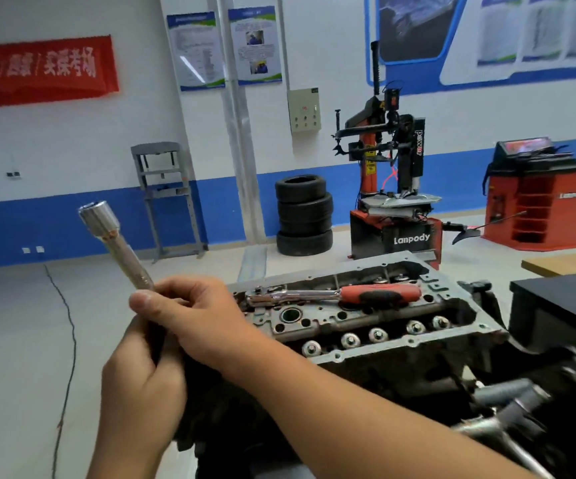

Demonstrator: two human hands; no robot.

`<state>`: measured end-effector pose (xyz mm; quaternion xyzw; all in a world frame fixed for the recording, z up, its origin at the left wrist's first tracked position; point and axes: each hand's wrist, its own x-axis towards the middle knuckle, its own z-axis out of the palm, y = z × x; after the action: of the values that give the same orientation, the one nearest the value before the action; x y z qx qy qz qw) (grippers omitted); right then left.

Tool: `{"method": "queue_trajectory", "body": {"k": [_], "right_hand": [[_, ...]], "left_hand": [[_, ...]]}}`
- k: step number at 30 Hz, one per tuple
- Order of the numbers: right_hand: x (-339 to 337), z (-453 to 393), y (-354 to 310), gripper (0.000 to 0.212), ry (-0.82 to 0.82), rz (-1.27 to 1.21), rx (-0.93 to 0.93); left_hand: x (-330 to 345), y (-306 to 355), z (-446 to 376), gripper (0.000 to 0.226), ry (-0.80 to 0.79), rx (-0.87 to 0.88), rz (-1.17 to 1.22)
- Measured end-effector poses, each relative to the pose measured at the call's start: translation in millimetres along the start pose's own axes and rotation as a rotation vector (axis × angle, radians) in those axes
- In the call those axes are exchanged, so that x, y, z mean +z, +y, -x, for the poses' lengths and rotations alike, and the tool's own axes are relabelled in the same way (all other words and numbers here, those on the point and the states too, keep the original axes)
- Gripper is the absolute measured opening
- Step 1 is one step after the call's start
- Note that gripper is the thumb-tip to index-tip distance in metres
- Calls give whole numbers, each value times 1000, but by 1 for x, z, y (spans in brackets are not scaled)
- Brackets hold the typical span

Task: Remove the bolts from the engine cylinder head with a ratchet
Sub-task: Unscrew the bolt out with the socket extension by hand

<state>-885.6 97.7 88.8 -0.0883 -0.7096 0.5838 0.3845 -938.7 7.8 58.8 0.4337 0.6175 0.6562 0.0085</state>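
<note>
Both hands, left (141,385) and right (196,316), grip the extension (125,252), socket end pointing upper left. Ratchet (335,294) lies free on the head (366,326), centre-right, long axis left-right, drive end nearest the right hand.

Ratchet (335,294), chrome with red-black handle, lying flat across cylinder head (359,319). Five washered bolts (350,339) seated along near edge. Chrome socket extension (117,245) tilted, raised left.
</note>
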Motion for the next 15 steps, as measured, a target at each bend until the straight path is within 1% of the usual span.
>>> {"method": "queue_trajectory", "body": {"k": [1, 3, 7, 9, 12, 15], "right_hand": [[0, 1, -2, 16, 2, 3, 0], [0, 5, -6, 21, 18, 7, 5], [-1, 14, -17, 35, 47, -43, 36], [-3, 18, -21, 35, 85, -108, 53], [-5, 20, -25, 29, 102, -157, 56], [-5, 19, -25, 27, 89, -117, 57]], "left_hand": [[-1, 4, 1, 25, -5, 11, 37], [-2, 6, 0, 20, 18, 40, 24], [-1, 3, -5, 35, 113, 23, -31], [3, 3, -4, 32, 162, 7, -21], [7, 2, 0, 26, 193, 13, 12], [7, -4, 0, 14, 127, 11, 43]]}}
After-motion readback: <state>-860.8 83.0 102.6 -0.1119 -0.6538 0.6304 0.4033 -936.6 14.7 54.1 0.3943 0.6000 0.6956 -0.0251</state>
